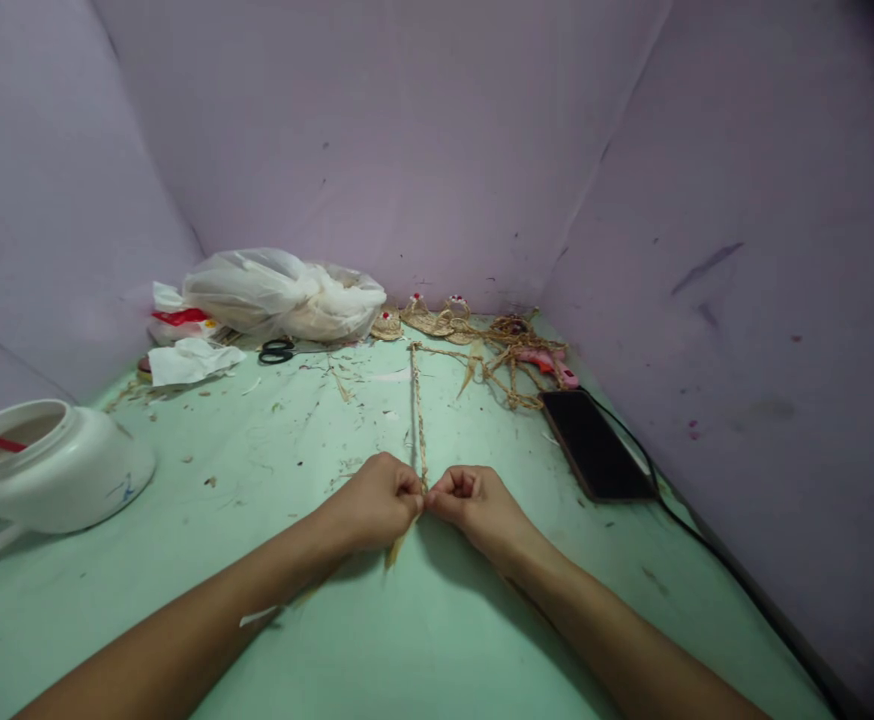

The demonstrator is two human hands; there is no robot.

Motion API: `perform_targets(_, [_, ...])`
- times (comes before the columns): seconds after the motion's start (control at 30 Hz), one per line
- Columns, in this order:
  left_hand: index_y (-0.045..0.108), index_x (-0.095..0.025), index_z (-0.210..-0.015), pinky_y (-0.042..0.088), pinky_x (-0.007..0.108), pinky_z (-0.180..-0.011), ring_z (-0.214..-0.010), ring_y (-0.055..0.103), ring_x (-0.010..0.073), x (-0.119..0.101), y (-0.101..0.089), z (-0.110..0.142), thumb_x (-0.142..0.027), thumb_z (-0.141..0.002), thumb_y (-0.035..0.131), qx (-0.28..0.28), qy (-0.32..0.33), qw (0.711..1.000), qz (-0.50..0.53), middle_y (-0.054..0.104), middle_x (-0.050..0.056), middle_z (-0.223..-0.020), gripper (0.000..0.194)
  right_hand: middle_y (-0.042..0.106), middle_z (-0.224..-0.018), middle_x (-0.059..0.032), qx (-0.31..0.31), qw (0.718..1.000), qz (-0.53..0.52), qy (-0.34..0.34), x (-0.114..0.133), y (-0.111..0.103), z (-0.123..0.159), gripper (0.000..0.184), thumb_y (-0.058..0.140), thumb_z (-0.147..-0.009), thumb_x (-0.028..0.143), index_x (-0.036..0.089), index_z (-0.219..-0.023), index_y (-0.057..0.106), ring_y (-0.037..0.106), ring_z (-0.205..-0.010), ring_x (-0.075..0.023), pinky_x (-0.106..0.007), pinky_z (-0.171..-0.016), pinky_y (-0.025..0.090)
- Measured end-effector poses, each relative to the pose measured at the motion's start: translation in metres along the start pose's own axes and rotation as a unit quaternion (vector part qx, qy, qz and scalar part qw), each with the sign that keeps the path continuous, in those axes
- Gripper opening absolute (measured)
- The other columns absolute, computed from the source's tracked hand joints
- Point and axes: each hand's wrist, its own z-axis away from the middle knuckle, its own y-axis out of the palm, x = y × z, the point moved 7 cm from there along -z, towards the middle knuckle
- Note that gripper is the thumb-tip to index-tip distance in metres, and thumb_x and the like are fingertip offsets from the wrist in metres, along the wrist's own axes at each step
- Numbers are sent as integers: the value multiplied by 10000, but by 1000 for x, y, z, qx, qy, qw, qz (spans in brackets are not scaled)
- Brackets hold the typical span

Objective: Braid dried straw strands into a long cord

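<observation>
A thin braided straw cord (418, 400) runs from a point far back on the green table straight toward me. My left hand (384, 503) pinches the near end of the cord, fingers curled inward. Right against it, my right hand (474, 505) pinches the same end with thumb and forefinger. Loose straw strands (393, 552) stick out below the left hand. From the cord's far end, more cord leads right to a tangled heap of braided cord (516, 350). The fingertips cover the strands between them.
A white pot (99, 470) with a red stick stands at left. Behind lie a tissue (193, 361), black-handled scissors (276, 350), a knotted plastic bag (279, 295) and woven straw pieces (429, 318). At right are a phone (594, 445) and a black cable (714, 555). Purple walls enclose the table.
</observation>
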Motion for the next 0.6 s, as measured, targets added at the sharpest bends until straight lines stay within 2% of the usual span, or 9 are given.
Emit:
perform_targets(0.07, [436,-149,-443,194,214,-424,-415,271,59,-1,-6,1,-205,-591,443,-2,-2,999,-35,334,-42,-406,158,373,-376,83,3,1000,-9,12,0,1,0,103,551,-574,160,154,-543,453,241,-343,-18,-189,-375,152])
perform_targets(0.13, [497,-141,-464,234,217,-429,-406,321,72,0,-11,4,-241,-601,466,6,-32,998,-47,398,-25,-402,173,377,-367,85,6,1000,-15,17,0,2,1,100,539,-583,162,156,-540,449,227,-329,-14,-192,-376,143])
perform_targets(0.27, [547,-131,-489,283,224,-442,-410,386,95,-3,-9,16,-253,-611,484,10,-87,994,-60,481,13,-428,183,483,-417,47,21,999,-36,20,3,6,5,107,541,-590,175,154,-541,449,232,-325,-10,-200,-376,133])
perform_targets(0.37, [579,-140,-545,294,232,-472,-470,444,122,-15,0,29,-237,-659,453,-58,-44,985,-158,528,37,-494,196,487,-425,46,27,997,-72,24,2,8,8,125,557,-588,193,156,-549,443,225,-329,-11,-201,-372,120])
perform_targets(0.43, [617,-141,-673,312,251,-513,-528,488,150,-24,10,38,-206,-695,417,-103,-7,963,-251,578,66,-585,211,423,-393,70,24,995,-92,28,1,8,8,139,569,-585,197,161,-554,438,215,-332,-16,-201,-370,112])
perform_targets(0.53, [614,-129,-812,329,267,-547,-561,519,161,-33,24,46,-164,-716,393,-93,44,946,-306,621,99,-709,243,363,-376,87,29,992,-114,41,-2,8,8,141,575,-579,186,165,-557,437,218,-336,-22,-201,-366,108])
perform_targets(0.6, [608,-134,-696,324,250,-524,-524,499,141,-36,19,44,-232,-735,417,-87,58,961,-255,604,73,-637,217,388,-387,78,48,989,-131,48,-2,9,7,113,571,-570,173,159,-564,458,239,-336,-24,-202,-364,113])
